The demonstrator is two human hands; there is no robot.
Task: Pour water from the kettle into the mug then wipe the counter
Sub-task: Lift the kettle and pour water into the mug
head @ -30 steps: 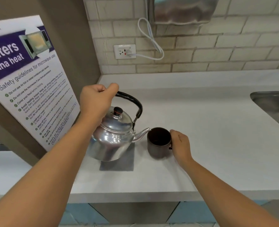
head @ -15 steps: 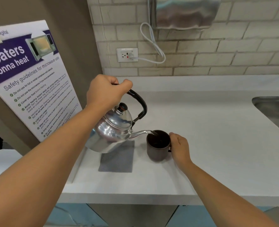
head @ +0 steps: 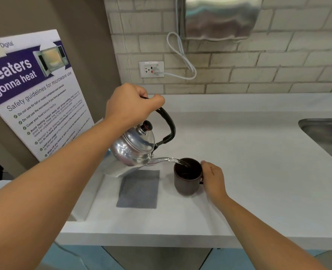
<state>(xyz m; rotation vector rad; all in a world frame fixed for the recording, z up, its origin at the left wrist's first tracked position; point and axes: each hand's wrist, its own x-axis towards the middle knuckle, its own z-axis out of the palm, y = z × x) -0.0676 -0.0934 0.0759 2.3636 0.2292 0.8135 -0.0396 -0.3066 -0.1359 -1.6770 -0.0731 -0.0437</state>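
Your left hand [head: 131,106] is clenched on the kettle's [head: 132,151] handle, tilting it above the cloth [head: 139,189] near the counter's [head: 258,172] front edge; water streams into the mug [head: 187,177], which your right hand [head: 213,179] grips by its side.

head cam | looks forward-down, close over counter [head: 258,172] | right edge possibly distorted

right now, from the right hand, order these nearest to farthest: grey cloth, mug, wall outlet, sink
1. mug, touching the right hand
2. grey cloth, left of the mug
3. sink, far right
4. wall outlet, up on the brick wall
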